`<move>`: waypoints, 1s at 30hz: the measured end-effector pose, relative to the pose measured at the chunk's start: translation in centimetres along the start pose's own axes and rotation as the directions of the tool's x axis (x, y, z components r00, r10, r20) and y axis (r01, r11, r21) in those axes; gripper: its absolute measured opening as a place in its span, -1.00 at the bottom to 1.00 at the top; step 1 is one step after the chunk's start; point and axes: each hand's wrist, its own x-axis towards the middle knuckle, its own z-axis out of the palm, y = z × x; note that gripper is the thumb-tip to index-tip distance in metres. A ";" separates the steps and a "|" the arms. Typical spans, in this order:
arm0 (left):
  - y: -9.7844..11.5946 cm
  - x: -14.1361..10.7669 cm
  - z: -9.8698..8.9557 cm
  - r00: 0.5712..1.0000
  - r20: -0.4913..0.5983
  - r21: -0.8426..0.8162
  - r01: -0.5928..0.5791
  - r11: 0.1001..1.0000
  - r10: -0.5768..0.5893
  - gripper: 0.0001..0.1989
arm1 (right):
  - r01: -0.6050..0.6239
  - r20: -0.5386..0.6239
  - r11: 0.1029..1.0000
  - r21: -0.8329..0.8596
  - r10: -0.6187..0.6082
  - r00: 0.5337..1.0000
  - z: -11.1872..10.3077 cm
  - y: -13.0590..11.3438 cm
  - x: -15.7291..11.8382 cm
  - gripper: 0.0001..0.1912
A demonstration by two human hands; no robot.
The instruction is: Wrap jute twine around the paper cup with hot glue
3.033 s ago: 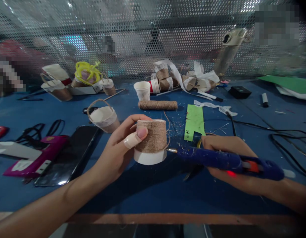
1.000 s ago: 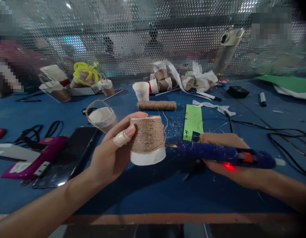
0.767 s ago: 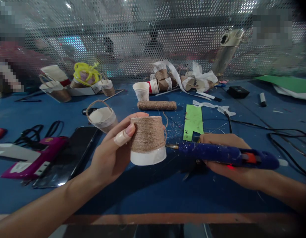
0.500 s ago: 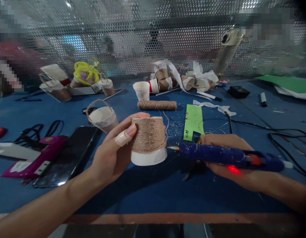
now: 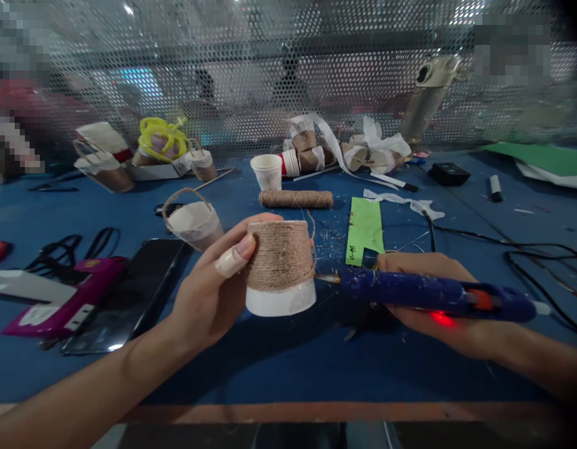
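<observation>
My left hand point(image 5: 218, 280) is closed around a paper cup point(image 5: 281, 302), held upside down with its white rim showing below. Brown jute twine point(image 5: 280, 255) is wound round most of the cup, and a loose strand runs along its right side. A plaster covers my left thumb. My right hand point(image 5: 424, 268) grips a blue hot glue gun point(image 5: 400, 290) lying level, its red light glowing. The metal nozzle point(image 5: 328, 278) points left, at or very near the twine's lower right edge; whether it touches I cannot tell. Behind the cup lies a spool of twine point(image 5: 296, 199).
A handled cup basket point(image 5: 195, 221), a phone point(image 5: 134, 293) and a purple packet point(image 5: 78, 290) lie left. A green card point(image 5: 364, 231) and black cable point(image 5: 494, 234) are to the right. Farther back stand a white cup point(image 5: 267, 171), several wrapped cups and a perforated metal screen point(image 5: 242, 81).
The cup in my left hand has tilted or dropped very slightly. The glue gun has shifted a touch, its nozzle staying beside the twine's edge. Everything else stays in place.
</observation>
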 end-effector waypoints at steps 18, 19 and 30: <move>-0.2 0.2 -0.3 1.000 -0.016 0.029 0.002 1.000 -0.002 -0.71 | 0.025 -0.017 1.000 0.002 -0.025 1.000 0.1 0.2 -0.1 -0.79; -0.2 0.2 -0.3 1.000 -0.019 0.024 -0.001 1.000 0.001 -0.71 | 0.022 -0.013 1.000 -0.003 -0.022 1.000 0.1 0.2 -0.1 -0.79; -0.7 0.6 -0.6 1.000 0.001 0.130 0.001 0.992 -0.002 -0.75 | 0.083 0.032 0.996 -0.026 -0.082 0.996 0.0 -0.1 0.2 -0.74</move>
